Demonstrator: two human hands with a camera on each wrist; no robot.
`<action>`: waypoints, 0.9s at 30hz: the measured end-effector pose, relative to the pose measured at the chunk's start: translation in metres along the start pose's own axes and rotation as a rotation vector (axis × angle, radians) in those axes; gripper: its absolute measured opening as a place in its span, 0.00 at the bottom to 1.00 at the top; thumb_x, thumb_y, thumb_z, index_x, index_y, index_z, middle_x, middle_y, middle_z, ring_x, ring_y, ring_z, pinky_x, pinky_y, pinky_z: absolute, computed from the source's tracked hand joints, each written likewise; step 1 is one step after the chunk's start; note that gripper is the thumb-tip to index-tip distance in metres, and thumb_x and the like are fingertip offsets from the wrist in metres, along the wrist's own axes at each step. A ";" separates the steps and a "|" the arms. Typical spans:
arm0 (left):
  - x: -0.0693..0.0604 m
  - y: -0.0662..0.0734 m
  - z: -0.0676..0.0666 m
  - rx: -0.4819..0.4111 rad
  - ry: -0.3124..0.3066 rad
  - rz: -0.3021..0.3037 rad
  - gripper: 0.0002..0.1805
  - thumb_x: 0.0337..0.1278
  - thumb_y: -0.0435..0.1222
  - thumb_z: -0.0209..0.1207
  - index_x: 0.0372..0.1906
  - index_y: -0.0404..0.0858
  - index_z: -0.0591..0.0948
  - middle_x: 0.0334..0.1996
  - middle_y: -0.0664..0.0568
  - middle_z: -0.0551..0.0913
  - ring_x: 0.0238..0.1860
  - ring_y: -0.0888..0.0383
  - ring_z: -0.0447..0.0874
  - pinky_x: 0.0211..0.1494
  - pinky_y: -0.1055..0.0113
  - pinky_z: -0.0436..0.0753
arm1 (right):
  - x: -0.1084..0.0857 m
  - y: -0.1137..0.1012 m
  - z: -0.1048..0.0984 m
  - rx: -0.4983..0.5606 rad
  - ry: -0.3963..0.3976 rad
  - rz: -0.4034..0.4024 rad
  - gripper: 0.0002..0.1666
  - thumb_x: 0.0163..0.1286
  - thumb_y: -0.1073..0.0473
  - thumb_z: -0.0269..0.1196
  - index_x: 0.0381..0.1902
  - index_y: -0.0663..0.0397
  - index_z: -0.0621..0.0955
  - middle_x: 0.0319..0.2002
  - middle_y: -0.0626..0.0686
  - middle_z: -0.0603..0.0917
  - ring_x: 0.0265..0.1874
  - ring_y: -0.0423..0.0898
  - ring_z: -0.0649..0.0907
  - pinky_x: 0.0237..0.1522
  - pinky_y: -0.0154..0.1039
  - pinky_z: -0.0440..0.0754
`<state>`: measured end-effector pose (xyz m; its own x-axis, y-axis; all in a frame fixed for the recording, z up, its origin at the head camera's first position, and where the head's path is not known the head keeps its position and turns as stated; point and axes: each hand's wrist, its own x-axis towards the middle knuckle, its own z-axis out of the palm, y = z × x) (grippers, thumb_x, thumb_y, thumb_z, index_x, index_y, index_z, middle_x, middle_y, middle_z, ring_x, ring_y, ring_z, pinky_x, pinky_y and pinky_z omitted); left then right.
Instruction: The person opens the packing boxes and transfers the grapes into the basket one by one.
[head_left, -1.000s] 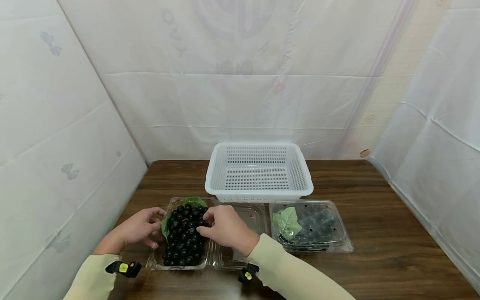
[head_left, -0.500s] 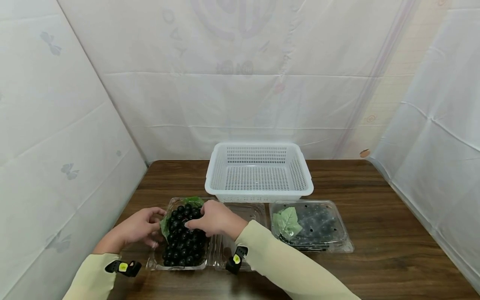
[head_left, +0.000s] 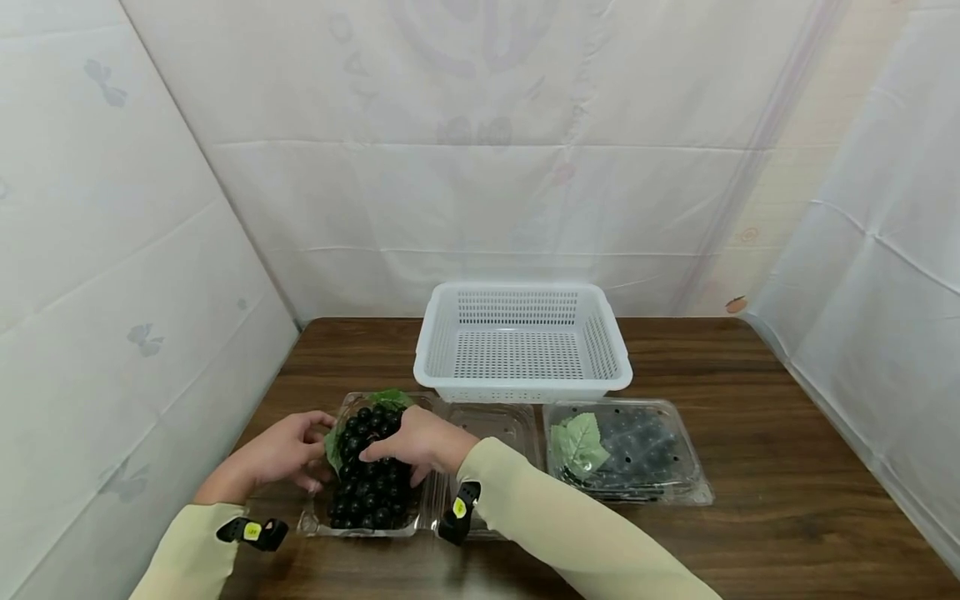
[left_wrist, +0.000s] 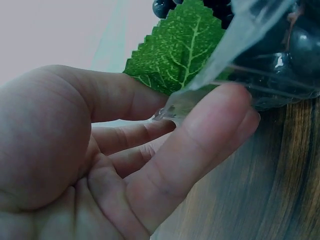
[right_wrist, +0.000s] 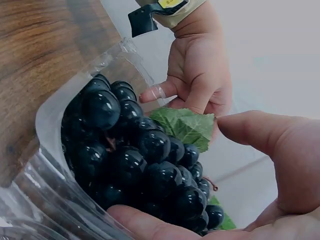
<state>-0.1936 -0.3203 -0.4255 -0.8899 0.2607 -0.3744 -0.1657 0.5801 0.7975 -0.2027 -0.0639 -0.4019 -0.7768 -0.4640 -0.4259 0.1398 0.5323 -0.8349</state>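
Observation:
A bunch of black grapes [head_left: 366, 504] with green leaves [head_left: 392, 398] lies in a hinged clear plastic container [head_left: 311, 525], its lid folded out to the right. My left hand [head_left: 281, 454] grips the left rim. In the left wrist view, thumb and fingers lie on either side of the plastic edge, close to a leaf [left_wrist: 175, 50]. Over the grapes, my right hand [head_left: 423, 442] has its thumb and fingers spread apart. The right wrist view shows a finger [right_wrist: 145, 222] against the grapes by the container's inner wall, while the thumb [right_wrist: 250, 130] stands away from them.
A white perforated basket [head_left: 522, 385] stands behind the containers with nothing in it. To the right is a closed clear container [head_left: 645, 450] of dark grapes with a pale green leaf [head_left: 581, 446] showing. White sheets [head_left: 480, 208] enclose the wooden table [head_left: 765, 467].
My right hand has moved left over the grapes, and its fingers have dropped down along the bunch's right side. The left hand stays at the container's rim. The head view has shifted slightly.

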 end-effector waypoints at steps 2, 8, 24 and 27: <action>0.000 0.000 -0.001 0.008 0.001 -0.005 0.28 0.70 0.23 0.46 0.72 0.21 0.59 0.40 0.39 0.83 0.35 0.44 0.91 0.32 0.51 0.91 | 0.001 0.000 0.000 0.045 -0.010 0.010 0.37 0.60 0.46 0.76 0.57 0.63 0.76 0.42 0.55 0.78 0.31 0.58 0.87 0.33 0.52 0.90; 0.001 0.001 -0.002 0.004 -0.005 -0.009 0.27 0.72 0.24 0.46 0.72 0.22 0.58 0.39 0.38 0.82 0.35 0.44 0.90 0.32 0.51 0.91 | 0.002 -0.002 0.003 0.171 -0.004 0.055 0.45 0.59 0.46 0.77 0.65 0.63 0.71 0.51 0.59 0.77 0.36 0.53 0.80 0.38 0.58 0.90; 0.003 -0.003 0.000 -0.025 -0.005 -0.010 0.27 0.71 0.24 0.46 0.72 0.23 0.58 0.42 0.35 0.81 0.35 0.43 0.91 0.32 0.50 0.91 | 0.014 0.011 0.030 0.447 0.106 0.100 0.72 0.60 0.47 0.76 0.83 0.56 0.39 0.80 0.65 0.51 0.70 0.69 0.69 0.51 0.74 0.80; 0.002 -0.003 0.000 -0.026 -0.005 -0.006 0.27 0.72 0.23 0.46 0.72 0.22 0.58 0.44 0.34 0.82 0.35 0.43 0.91 0.33 0.50 0.91 | 0.015 0.011 0.034 0.483 0.112 0.100 0.74 0.60 0.46 0.77 0.83 0.55 0.38 0.80 0.65 0.51 0.72 0.69 0.67 0.55 0.74 0.77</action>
<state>-0.1951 -0.3217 -0.4289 -0.8869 0.2607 -0.3815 -0.1824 0.5612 0.8073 -0.1922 -0.0890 -0.4293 -0.8022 -0.3347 -0.4945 0.4650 0.1694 -0.8690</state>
